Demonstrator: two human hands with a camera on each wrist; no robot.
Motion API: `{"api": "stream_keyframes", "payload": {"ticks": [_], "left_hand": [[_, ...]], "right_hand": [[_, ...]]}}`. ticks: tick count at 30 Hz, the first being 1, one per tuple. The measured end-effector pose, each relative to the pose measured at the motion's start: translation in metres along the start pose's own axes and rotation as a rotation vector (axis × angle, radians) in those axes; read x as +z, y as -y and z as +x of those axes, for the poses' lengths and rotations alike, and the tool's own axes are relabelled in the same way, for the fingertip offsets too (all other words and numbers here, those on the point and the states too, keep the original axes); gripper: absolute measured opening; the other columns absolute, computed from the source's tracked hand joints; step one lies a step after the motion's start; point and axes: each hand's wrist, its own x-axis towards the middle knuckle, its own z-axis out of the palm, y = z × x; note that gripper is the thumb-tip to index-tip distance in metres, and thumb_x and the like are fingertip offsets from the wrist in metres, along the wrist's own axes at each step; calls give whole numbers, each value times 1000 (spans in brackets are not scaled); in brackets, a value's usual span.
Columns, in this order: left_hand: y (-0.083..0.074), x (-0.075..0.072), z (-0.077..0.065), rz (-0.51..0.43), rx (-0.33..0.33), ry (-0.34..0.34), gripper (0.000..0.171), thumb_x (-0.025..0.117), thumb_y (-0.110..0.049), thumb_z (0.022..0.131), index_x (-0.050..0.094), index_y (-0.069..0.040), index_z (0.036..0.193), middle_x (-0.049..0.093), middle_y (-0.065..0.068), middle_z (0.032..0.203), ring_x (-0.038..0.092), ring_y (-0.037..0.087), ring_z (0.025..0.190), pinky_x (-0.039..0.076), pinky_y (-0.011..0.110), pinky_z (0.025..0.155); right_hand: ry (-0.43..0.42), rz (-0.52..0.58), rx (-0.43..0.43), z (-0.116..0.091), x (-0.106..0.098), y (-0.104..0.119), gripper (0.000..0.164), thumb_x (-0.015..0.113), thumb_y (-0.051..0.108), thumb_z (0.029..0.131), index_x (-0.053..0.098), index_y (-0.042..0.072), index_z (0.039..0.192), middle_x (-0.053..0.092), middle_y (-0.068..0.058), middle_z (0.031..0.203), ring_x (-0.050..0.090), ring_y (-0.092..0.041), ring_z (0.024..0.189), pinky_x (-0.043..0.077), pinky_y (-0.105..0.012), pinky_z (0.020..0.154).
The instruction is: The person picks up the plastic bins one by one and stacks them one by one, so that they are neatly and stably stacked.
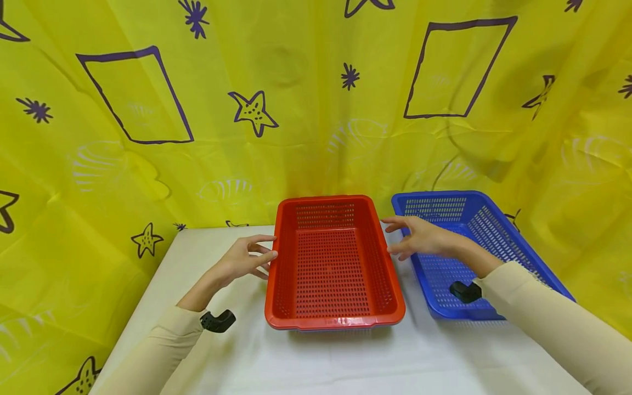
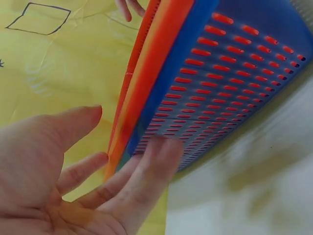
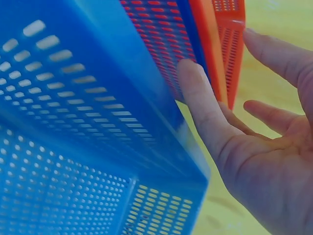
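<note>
A red perforated plastic basket [image 1: 331, 263] sits in the middle of the white table. In the left wrist view, a blue basket's perforated wall [image 2: 210, 83] shows beneath the red rim [image 2: 151, 73], so the red one is nested inside it. My left hand [image 1: 247, 258] is at the left rim, fingers spread and loosely bent, thumb apart from them. At the right rim is my right hand [image 1: 419, 237], its thumb and fingers parted around the edge. The right wrist view shows that hand [image 3: 264, 132] with fingertips beside the nested baskets, not curled round them.
Another blue basket [image 1: 533, 249] stands to the right, beneath my right forearm in the head view. A yellow patterned curtain [image 1: 296, 109] hangs behind and beside the table [image 1: 345, 362]. Each sleeve cuff carries a small black device [image 1: 218, 321].
</note>
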Motion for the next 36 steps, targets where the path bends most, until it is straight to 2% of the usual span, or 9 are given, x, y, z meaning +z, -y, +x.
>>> {"api": "stream_keyframes", "payload": {"ticks": [4,7,11,18,26,31,36], "left_hand": [[-6,0,0,148,46,-64,57,72,-21,99,51,-2,149,71,22,117,75,27,82,63,52,75],[-11,-1,0,301,99,-152,58,74,-28,97,55,-5,147,72,20,116,75,27,87,63,43,73],[-20,-3,3,453,168,-265,59,76,-33,94,58,-7,144,71,21,120,73,34,98,62,42,76],[-42,-5,9,527,231,-409,66,72,-41,95,52,-11,151,61,22,139,65,42,115,55,57,91],[-67,-9,11,646,258,-555,76,59,-62,95,46,-19,156,45,17,157,43,42,141,40,65,108],[-73,-8,13,674,263,-607,76,57,-66,94,46,-23,156,40,22,159,38,46,144,38,71,106],[-75,-5,15,673,282,-628,74,58,-65,94,49,-23,154,43,24,156,43,48,140,41,71,103]], "right_hand": [[-15,-63,-17,-4,-6,7,85,75,16,95,24,1,162,36,-34,154,73,-29,94,62,-44,83],[-36,-131,-46,-5,-11,13,84,75,18,96,25,3,162,40,-32,153,73,-26,91,62,-43,82],[-74,-220,-101,-8,-17,21,82,74,19,97,26,5,162,43,-31,150,73,-28,94,62,-43,81],[-171,-376,-179,-16,-27,44,81,75,22,96,29,6,161,48,-28,147,70,-33,108,61,-46,85],[-219,-419,-245,-14,-35,58,84,75,21,96,26,8,163,36,-28,155,55,-49,127,55,-57,96],[-243,-437,-270,-13,-34,58,85,76,19,95,26,7,162,31,-30,156,50,-52,129,55,-59,95],[-273,-494,-287,-15,-35,56,84,78,20,94,28,7,162,34,-30,154,53,-49,127,55,-60,94]]}}
